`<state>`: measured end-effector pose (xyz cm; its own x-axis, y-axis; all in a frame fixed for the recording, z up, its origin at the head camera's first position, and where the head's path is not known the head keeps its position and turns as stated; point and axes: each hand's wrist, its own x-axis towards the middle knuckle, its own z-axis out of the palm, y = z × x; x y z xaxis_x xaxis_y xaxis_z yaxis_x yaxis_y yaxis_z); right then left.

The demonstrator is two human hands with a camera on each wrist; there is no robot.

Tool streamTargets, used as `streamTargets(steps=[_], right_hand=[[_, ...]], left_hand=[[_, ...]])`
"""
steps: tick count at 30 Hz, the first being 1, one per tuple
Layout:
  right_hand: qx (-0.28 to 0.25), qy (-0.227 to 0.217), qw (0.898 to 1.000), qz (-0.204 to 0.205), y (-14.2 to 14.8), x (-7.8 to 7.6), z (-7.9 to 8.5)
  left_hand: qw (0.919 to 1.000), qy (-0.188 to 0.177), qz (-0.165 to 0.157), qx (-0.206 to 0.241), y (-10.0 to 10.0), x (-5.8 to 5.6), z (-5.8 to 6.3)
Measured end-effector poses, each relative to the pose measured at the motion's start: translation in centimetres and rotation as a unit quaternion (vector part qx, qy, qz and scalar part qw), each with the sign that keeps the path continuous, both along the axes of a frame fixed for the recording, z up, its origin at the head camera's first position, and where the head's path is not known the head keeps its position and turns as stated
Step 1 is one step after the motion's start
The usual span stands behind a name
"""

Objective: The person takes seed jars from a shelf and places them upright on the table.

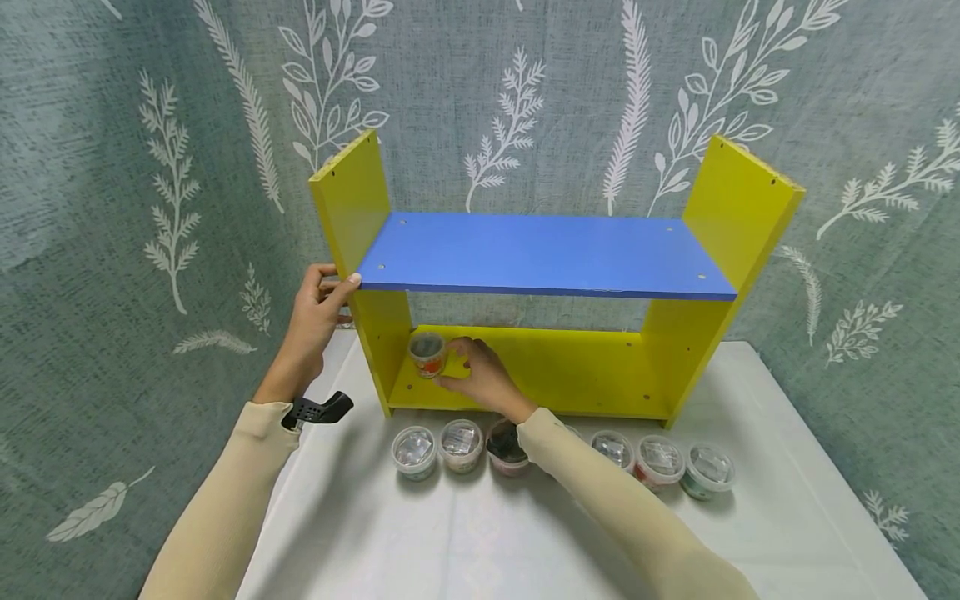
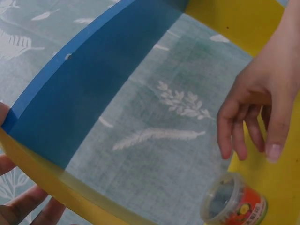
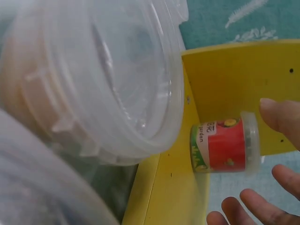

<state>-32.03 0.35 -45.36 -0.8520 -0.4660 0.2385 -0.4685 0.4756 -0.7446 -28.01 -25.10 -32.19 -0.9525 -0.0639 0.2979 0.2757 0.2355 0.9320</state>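
A small clear-lidded tub (image 1: 428,355) with a red label stands on the yellow bottom board (image 1: 555,367) of a shelf unit, near its left side panel. My right hand (image 1: 483,379) is just right of the tub, thumb and fingers spread apart around nothing. In the right wrist view a gap shows between the fingertips (image 3: 269,108) and the tub's lid. My left hand (image 1: 315,308) grips the shelf's yellow left panel (image 1: 352,204), thumb on the front edge by the blue board (image 1: 547,254) and fingers round the outer side.
In front of the shelf, several lidded tubs (image 1: 415,452) stand in a row on the white tablecloth (image 1: 420,542), some partly hidden under my right forearm. Behind rises a grey-green leaf-patterned cloth (image 1: 427,100). The yellow right panel (image 1: 738,200) closes the shelf's other side.
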Motion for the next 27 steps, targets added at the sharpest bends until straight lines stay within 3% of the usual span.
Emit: streamTargets(steps=[8, 27], right_hand=[[-0.019, -0.052, 0.998, -0.006, -0.5, -0.7, -0.3], [-0.059, -0.113, 0.992, -0.013, -2.0, -1.9, -1.0]], left_hand=[[1.0000, 0.004, -0.003, 0.001, 0.1, 0.0, -0.1], [1.0000, 0.007, 0.001, -0.001, 0.1, 0.2, -0.1]])
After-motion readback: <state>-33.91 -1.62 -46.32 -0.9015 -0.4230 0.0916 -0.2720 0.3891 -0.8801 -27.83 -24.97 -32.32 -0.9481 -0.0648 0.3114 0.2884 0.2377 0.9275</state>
